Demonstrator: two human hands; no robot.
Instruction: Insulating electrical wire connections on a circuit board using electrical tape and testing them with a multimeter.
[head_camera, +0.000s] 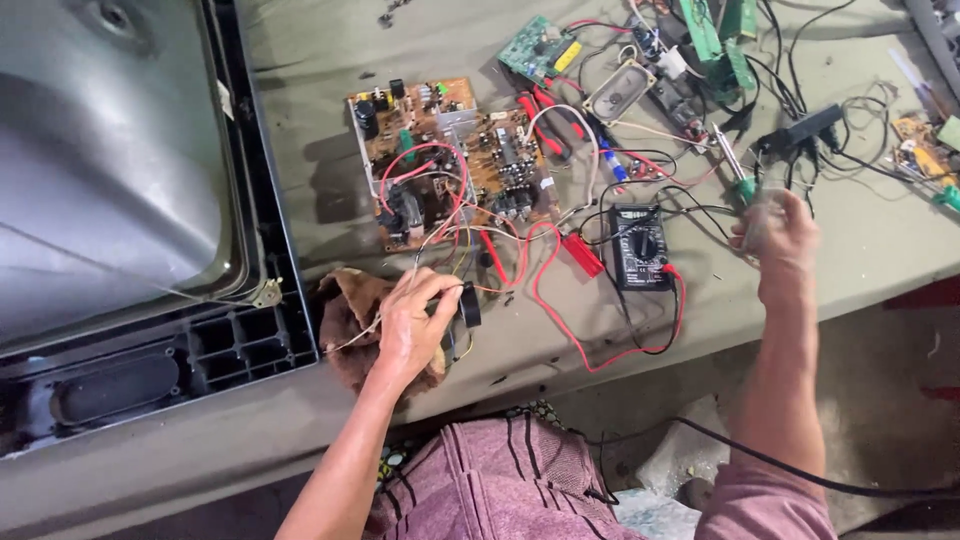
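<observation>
The left hand (412, 325) fingers pinch a black round part (469, 304) on wires above the rag (345, 320), while the right hand (780, 235) closes around the soldering iron (733, 165), tip away from the circuit board (450, 160)

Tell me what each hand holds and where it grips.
Left hand: black round part, by its side. Right hand: soldering iron, by its green handle.

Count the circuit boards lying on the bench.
At least 4: a large brown board mid-bench above the left hand, a small green board behind it, green boards at the top edge, and one at far right. Cables may hide others.
</observation>
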